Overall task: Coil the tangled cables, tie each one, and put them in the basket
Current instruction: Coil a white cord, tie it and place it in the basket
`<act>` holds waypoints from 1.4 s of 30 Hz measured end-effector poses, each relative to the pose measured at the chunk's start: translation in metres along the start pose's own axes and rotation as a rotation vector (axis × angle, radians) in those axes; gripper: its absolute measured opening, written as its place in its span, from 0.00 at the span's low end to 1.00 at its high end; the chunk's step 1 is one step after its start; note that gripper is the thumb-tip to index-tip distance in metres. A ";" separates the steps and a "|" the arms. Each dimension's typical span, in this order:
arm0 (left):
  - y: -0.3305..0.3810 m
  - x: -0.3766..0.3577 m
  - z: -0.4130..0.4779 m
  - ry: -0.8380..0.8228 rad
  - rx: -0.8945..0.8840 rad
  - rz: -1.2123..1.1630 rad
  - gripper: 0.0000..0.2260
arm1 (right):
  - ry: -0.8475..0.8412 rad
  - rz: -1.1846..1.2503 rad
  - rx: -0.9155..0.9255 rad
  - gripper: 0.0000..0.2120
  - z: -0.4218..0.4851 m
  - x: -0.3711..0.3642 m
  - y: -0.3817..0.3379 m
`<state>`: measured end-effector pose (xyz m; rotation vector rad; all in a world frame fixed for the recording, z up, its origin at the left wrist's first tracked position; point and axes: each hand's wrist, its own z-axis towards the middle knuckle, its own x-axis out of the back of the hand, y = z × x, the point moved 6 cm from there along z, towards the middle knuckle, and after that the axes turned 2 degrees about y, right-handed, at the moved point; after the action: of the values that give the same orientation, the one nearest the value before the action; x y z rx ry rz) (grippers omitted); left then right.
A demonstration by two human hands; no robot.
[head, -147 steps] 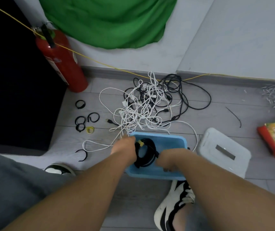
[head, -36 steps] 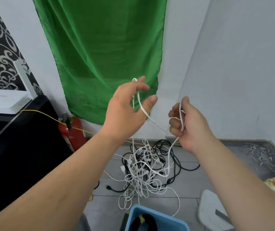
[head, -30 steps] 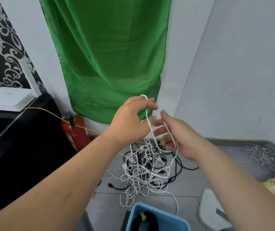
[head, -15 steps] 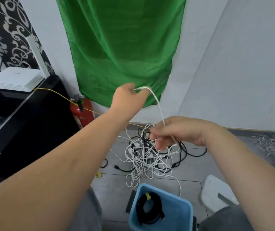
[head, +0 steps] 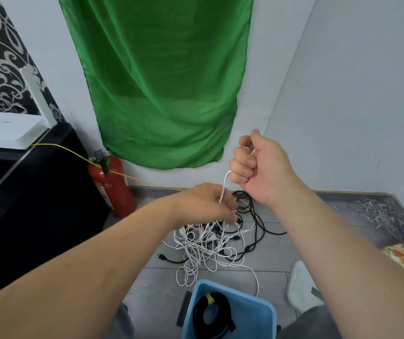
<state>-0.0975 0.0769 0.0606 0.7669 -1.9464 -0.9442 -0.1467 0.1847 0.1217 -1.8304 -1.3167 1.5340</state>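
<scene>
A tangle of white and black cables (head: 210, 243) lies on the grey floor by the wall. One white cable (head: 225, 184) rises from it. My right hand (head: 257, 167) is raised in a fist and grips that cable. My left hand (head: 203, 204) is lower, just above the pile, with the same cable running down between its fingers. The blue basket (head: 257, 311) stands at the bottom of the view. Inside it lies a coiled black cable (head: 213, 319) tied with a yellow tie.
A red fire extinguisher (head: 111, 184) stands by the wall next to a black cabinet (head: 37, 204) that carries a white router (head: 7, 129). A thin yellow wire (head: 73, 152) runs across. A white lid (head: 301, 287) lies right of the basket, a green cloth (head: 161, 81) hangs behind.
My right hand has risen to fist height with the white cable. My left hand has dropped from high up to just above the pile, sliding down the cable.
</scene>
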 end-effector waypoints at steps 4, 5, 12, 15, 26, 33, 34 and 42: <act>-0.050 0.004 -0.002 -0.225 0.116 0.759 0.09 | 0.116 0.188 0.121 0.21 0.001 0.025 -0.022; -0.061 0.007 -0.003 -0.250 0.153 0.883 0.11 | 0.159 0.181 0.138 0.20 0.001 0.032 -0.025; 0.012 0.035 0.000 0.194 -0.065 -0.225 0.11 | -0.002 -0.607 -0.305 0.25 0.005 0.057 0.037; 0.043 0.047 -0.006 0.307 -0.203 -0.605 0.11 | -0.260 -0.618 -0.342 0.33 -0.005 0.032 0.053; 0.042 0.112 -0.012 0.523 -0.312 -1.379 0.07 | -0.082 -1.447 -0.229 0.17 0.010 0.086 0.079; 0.010 0.080 0.000 0.395 0.037 -0.895 0.12 | 0.276 -0.619 0.122 0.13 0.010 0.052 0.016; 0.011 0.070 -0.001 0.357 0.048 -0.683 0.14 | 0.261 -0.523 0.161 0.14 0.006 0.044 0.007; 0.025 0.028 0.012 0.310 -0.143 0.441 0.20 | 0.202 -0.188 0.229 0.16 -0.010 0.026 -0.019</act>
<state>-0.1253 0.0719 0.0879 0.3522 -1.6590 -0.6434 -0.1463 0.2181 0.1258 -1.6223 -1.1330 1.3055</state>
